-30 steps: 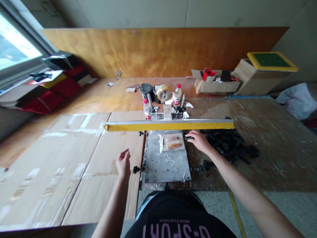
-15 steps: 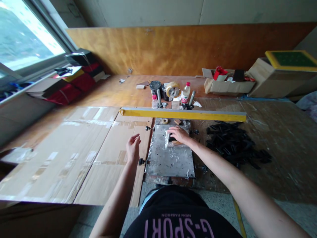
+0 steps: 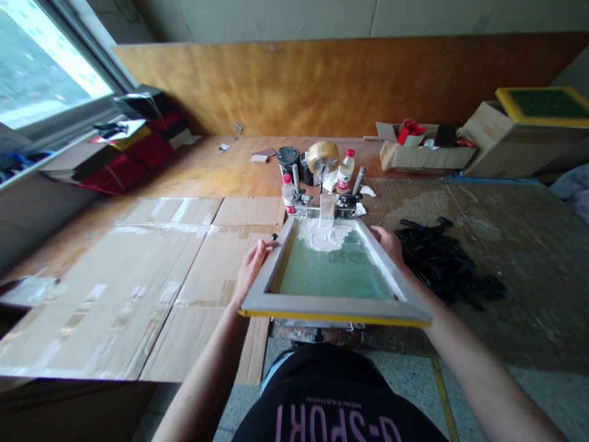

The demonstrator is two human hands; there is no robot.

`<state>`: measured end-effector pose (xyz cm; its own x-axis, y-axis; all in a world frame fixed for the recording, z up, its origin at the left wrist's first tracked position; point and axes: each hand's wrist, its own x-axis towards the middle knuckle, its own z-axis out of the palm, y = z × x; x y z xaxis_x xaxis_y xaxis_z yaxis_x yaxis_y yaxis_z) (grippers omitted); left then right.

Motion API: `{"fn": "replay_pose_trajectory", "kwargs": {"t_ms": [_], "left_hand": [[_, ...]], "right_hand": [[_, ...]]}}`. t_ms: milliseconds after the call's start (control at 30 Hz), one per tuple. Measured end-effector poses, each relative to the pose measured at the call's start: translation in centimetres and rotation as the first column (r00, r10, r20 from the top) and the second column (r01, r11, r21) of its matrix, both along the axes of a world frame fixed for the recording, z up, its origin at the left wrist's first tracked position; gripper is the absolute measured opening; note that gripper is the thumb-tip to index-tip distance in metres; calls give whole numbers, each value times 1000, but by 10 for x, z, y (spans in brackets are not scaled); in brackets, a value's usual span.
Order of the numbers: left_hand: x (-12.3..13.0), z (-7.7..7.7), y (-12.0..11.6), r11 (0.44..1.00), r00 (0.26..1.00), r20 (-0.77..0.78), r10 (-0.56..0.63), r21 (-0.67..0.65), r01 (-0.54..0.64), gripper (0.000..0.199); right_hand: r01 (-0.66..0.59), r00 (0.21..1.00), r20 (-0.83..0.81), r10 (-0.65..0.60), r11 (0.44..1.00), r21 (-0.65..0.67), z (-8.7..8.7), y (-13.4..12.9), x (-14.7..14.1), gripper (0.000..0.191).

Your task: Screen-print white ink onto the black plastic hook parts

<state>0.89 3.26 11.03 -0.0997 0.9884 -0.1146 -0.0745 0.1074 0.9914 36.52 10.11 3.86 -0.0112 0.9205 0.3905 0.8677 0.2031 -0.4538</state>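
A screen printing frame (image 3: 335, 304) with grey sides, a yellow lower edge and green mesh (image 3: 334, 273) lies in front of me, its near edge tilted up. White ink (image 3: 324, 238) is spread over the far part of the mesh, where a pale flat scraper (image 3: 327, 210) stands. My left hand (image 3: 251, 267) is closed at the frame's left side, fingertips against it. On the right side, my right hand (image 3: 389, 244) is closed at the far part, partly hidden by the frame. Beneath, the metal base plate is mostly covered.
Black plastic pieces (image 3: 442, 261) lie heaped on the right. Flat cardboard (image 3: 184, 276) covers the left of the table. Behind the frame stand clamps (image 3: 301, 196), a tape roll (image 3: 323, 156), a black tub (image 3: 288, 159) and red-capped bottles (image 3: 345, 170). An open carton (image 3: 423, 158) sits back right.
The screen frame has swung down from raised to low over the base plate, covering it and the small pieces there. My right hand has left the plate for the frame's right side; my left moved to its left.
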Motion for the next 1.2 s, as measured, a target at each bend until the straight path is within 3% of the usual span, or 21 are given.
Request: {"fn": "replay_pose_trajectory", "kwargs": {"t_ms": [100, 200, 300, 367, 500, 600, 700, 767, 867, 967, 1000, 1133, 1200], "left_hand": [[-5, -36, -18, 988, 995, -66, -72, -139, 62, 50], [-2, -73, -22, 978, 992, -103, -78, -201, 57, 67], [0, -102, -20, 979, 983, -174, -60, -203, 24, 70], [0, -113, -18, 983, 977, -202, -60, -185, 22, 67], [-1, -116, -18, 982, 977, -207, -45, -186, 5, 63], [0, -113, -18, 981, 978, -207, -17, -194, -24, 61], [1, -111, -19, 981, 977, -213, -20, -195, -23, 60], [1, -111, -19, 980, 977, -213, -26, -197, -17, 60], [1, -111, -19, 980, 975, -222, -22, -196, -22, 60], [1, -109, -20, 982, 973, -232, -15, -186, -29, 59], [2, -108, -20, 983, 972, -233, -11, -182, -33, 59], [2, -105, -20, 980, 974, -225, -4, -196, -41, 62], [2, -105, -20, 977, 976, -217, -18, -211, -28, 64]], "right_hand": [[-19, 1000, -15, 21, 993, 113, 24, 13, -12, 44], [-224, 974, 66, 218, 968, 114, 40, 28, -60, 63], [-263, 951, 158, 265, 964, -31, 46, 41, -98, 50], [-250, 935, 222, 276, 958, -137, 46, 48, -106, 32], [-244, 888, 322, 329, 930, -276, 39, 49, -101, 12], [-152, 890, 390, 236, 961, -233, 30, 33, -104, 19], [-250, 859, 406, 313, 947, -201, 22, 4, -110, 19], [-421, 792, 399, 461, 887, -189, 20, -15, -108, 19], [-644, 661, 370, 654, 746, -169, 26, -33, -94, 18], [-731, 598, 291, 747, 657, -182, 34, -29, -84, 15], [-722, 618, 266, 740, 668, -179, 36, -26, -84, 15], [-592, 757, 291, 585, 802, -72, 24, -27, -93, 20], [-606, 748, 314, 586, 795, -40, 14, -37, -94, 21]]}}
